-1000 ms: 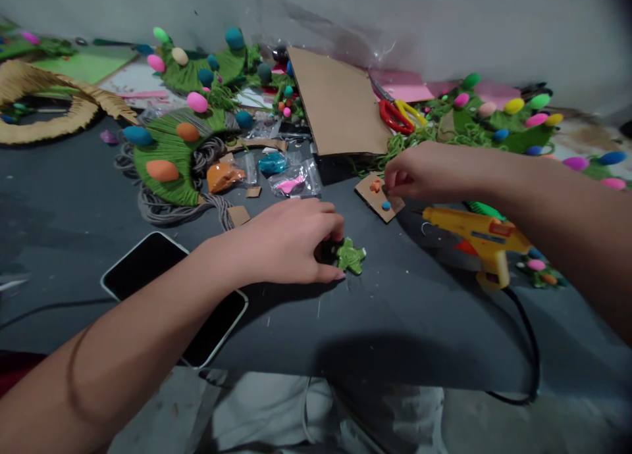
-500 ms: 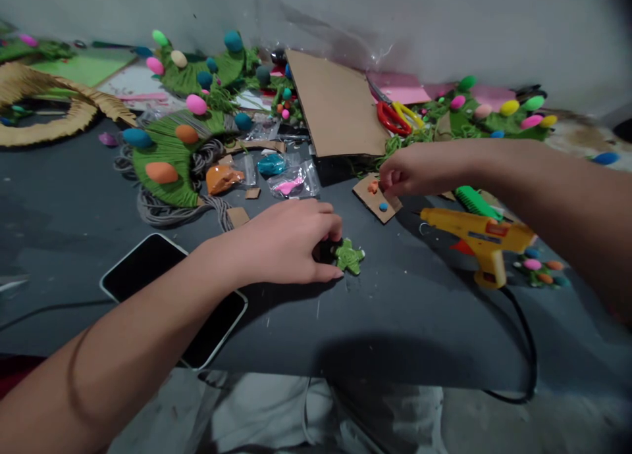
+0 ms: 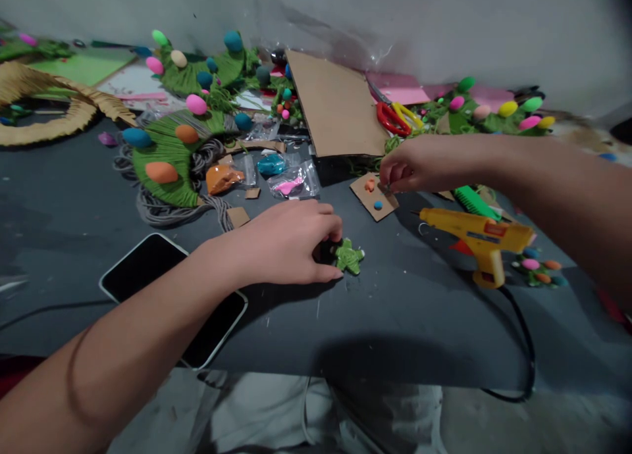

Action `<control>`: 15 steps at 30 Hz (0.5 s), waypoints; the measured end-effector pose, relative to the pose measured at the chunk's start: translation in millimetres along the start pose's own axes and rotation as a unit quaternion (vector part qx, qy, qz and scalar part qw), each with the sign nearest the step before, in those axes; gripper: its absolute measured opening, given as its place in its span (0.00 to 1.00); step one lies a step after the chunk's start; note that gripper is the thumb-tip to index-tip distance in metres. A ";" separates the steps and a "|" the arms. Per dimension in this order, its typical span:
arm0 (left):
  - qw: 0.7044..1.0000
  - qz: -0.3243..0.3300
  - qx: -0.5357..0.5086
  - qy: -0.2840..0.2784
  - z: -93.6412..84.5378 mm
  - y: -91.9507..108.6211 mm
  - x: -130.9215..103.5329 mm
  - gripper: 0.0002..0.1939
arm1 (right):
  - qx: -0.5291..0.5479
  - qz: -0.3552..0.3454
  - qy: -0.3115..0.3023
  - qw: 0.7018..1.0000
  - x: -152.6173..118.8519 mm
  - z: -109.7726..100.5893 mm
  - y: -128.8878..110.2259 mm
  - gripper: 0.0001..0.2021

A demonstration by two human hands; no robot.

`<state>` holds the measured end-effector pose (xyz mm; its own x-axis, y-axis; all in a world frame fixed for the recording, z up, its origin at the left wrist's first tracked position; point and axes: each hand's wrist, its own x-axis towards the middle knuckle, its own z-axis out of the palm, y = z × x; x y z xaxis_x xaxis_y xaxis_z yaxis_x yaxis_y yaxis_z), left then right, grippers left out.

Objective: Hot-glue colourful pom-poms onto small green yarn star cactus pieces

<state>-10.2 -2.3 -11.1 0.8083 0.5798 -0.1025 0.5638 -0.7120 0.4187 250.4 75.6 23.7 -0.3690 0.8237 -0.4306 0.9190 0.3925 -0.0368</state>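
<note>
On the dark table lies a small green yarn star (image 3: 349, 256). The curled fingers and thumb of my left hand (image 3: 291, 243) close on its left side, partly hiding it. Farther back, my right hand (image 3: 407, 168) has its fingertips pinched together at the right edge of a small cardboard piece (image 3: 365, 201). Whatever sits between those fingertips is too small to make out. An orange clay lump (image 3: 370, 185) and a blue clay ball (image 3: 378, 205) rest on the cardboard.
A yellow glue gun (image 3: 476, 233) lies at right, its cable hanging over the front edge. Beneath my left forearm is a phone (image 3: 148, 263). Bagged clay (image 3: 291, 185), a cardboard sheet (image 3: 340, 105), scissors (image 3: 395, 118) and green yarn pieces with coloured balls (image 3: 168, 171) lie behind.
The small cardboard piece has shifted slightly left, and my right fingertips have moved a little over its edge. My left hand and the star stay in place.
</note>
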 end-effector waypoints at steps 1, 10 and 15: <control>1.000 0.000 0.000 0.000 -0.3 0.1 -0.3 0.19 | -0.001 0.000 0.003 1.000 -1.5 -1.3 -0.9 0.09; 1.000 0.005 -0.006 0.006 -0.6 -0.3 -0.8 0.18 | -0.036 0.053 0.007 0.998 -12.9 -21.3 18.3 0.19; 1.000 0.007 -0.011 0.004 0.0 -1.4 -0.8 0.18 | -0.048 0.050 0.053 0.996 -19.4 -26.1 23.3 0.32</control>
<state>-11.6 -1.8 -11.6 0.8145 0.5734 -0.0885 0.5484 -0.7109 0.4403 275.3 79.5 54.7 -0.2928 0.8975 -0.3298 0.9364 0.3390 0.0909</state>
